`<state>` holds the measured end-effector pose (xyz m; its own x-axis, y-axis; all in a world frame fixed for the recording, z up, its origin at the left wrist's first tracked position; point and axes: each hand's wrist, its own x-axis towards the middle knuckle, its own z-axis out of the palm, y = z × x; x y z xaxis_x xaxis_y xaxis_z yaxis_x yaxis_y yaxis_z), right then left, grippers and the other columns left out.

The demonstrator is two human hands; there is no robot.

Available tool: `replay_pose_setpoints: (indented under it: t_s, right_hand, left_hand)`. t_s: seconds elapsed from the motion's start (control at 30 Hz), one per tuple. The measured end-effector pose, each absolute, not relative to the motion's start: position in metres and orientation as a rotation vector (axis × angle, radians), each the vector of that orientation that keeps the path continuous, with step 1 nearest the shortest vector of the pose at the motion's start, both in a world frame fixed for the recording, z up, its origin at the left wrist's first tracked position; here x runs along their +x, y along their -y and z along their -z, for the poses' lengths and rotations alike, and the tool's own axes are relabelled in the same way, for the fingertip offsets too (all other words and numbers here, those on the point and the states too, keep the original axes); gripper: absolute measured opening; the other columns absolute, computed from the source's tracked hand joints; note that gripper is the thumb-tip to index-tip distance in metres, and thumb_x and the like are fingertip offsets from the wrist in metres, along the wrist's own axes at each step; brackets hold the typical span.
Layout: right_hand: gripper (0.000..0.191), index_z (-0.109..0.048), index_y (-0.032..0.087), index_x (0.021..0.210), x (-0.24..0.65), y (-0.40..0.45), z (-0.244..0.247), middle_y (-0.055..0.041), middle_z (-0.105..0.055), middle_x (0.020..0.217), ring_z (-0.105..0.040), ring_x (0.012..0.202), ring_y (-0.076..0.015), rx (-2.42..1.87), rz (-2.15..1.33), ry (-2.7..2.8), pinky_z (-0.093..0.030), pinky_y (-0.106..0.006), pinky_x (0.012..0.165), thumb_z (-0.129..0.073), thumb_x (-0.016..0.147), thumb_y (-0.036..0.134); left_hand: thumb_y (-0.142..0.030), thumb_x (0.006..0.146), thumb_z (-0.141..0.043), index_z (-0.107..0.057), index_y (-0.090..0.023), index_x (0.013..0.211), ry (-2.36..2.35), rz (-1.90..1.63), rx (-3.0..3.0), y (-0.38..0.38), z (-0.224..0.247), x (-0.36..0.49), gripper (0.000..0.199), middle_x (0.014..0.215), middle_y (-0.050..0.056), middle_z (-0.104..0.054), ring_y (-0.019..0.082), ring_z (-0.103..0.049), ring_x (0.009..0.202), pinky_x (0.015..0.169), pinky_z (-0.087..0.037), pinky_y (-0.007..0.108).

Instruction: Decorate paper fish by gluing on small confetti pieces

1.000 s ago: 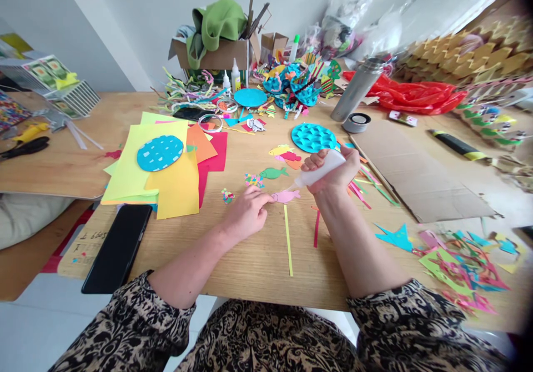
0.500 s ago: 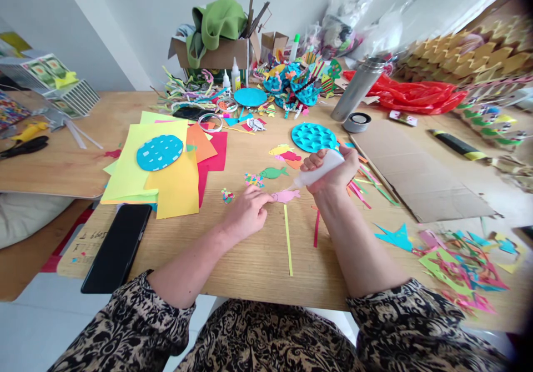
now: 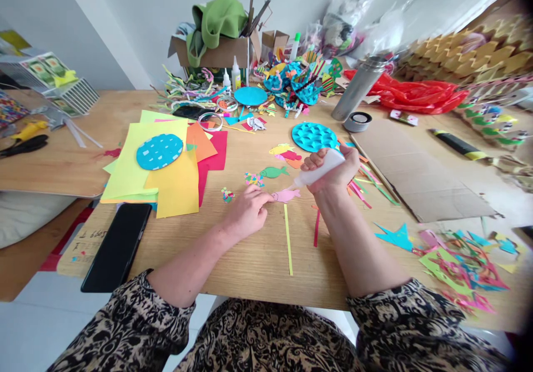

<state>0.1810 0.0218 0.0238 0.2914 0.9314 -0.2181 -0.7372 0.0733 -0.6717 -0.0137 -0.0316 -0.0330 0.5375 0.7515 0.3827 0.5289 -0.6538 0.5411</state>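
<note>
A pink paper fish [image 3: 286, 195] lies flat on the wooden table, its drawn head towards my left hand [image 3: 249, 215]. That hand rests on the tabletop with the index fingertip pressing the fish's head; the thumb stands apart. My right hand [image 3: 333, 175] is wrapped round a white glue bottle [image 3: 318, 171], tilted so its nozzle points down-left at the fish's upper edge. Whether the tip touches is too small to tell. Just beyond lies a green paper fish [image 3: 273, 172], with yellow and red paper fish [image 3: 290, 155] further back. Small confetti-like paper bits [image 3: 254, 179] sit beside the green fish.
Coloured paper sheets [image 3: 175, 194] and a black phone [image 3: 116, 248] lie left. A blue scalloped disc [image 3: 314, 137], a cardboard sheet [image 3: 420, 172], a steel flask [image 3: 358, 89] and paper scraps [image 3: 466, 266] are right. A yellow strip [image 3: 288, 239] lies in front; craft supplies line the back.
</note>
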Motion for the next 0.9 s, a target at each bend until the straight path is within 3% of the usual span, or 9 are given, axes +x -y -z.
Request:
replay_pose_setpoints:
  t_s: [0.33, 0.53, 0.73, 0.9]
  right_hand:
    - [0.041, -0.038, 0.023, 0.053, 0.183, -0.024, -0.02, 0.0048, -0.031, 0.039, -0.033, 0.033, -0.011, -0.796, -1.276, 0.303, -0.031, -0.025, 0.035, -0.034, 0.082, 0.052]
    - [0.05, -0.046, 0.022, 0.061, 0.189, -0.034, -0.008, 0.0024, -0.046, 0.05, -0.048, 0.043, -0.0122, -0.797, -1.22, 0.222, -0.042, -0.025, 0.041, -0.035, 0.082, 0.066]
    - [0.026, -0.055, 0.021, 0.077, 0.188, -0.044, 0.0, 0.0025, -0.06, 0.072, -0.063, 0.065, -0.0125, -0.699, -1.223, 0.305, -0.055, -0.028, 0.06, -0.058, 0.082, 0.047]
    - [0.042, -0.052, 0.023, 0.077, 0.185, -0.044, 0.001, 0.0026, -0.06, 0.068, -0.062, 0.058, -0.0132, -0.831, -1.215, 0.346, -0.053, -0.026, 0.05, -0.061, 0.076, 0.064]
  left_hand:
    - [0.009, 0.069, -0.048, -0.067, -0.017, 0.095, -1.044, -0.873, 2.427, 0.031, 0.034, -0.014, 0.041, 0.096, 0.003, -0.072, 0.02, -0.058, 0.098, 0.088, -0.053, 0.038]
    - [0.008, 0.069, -0.048, -0.067, -0.018, 0.095, -1.042, -0.872, 2.412, 0.031, 0.034, -0.014, 0.042, 0.096, 0.003, -0.071, 0.02, -0.058, 0.099, 0.088, -0.053, 0.037]
    - [0.008, 0.069, -0.047, -0.067, -0.017, 0.096, -1.034, -0.891, 2.427, 0.03, 0.034, -0.014, 0.042, 0.094, 0.003, -0.072, 0.021, -0.057, 0.097, 0.087, -0.053, 0.037]
    - [0.009, 0.068, -0.048, -0.067, -0.019, 0.097, -1.059, -0.858, 2.422, 0.031, 0.033, -0.014, 0.044, 0.096, 0.002, -0.072, 0.021, -0.057, 0.098, 0.087, -0.053, 0.037]
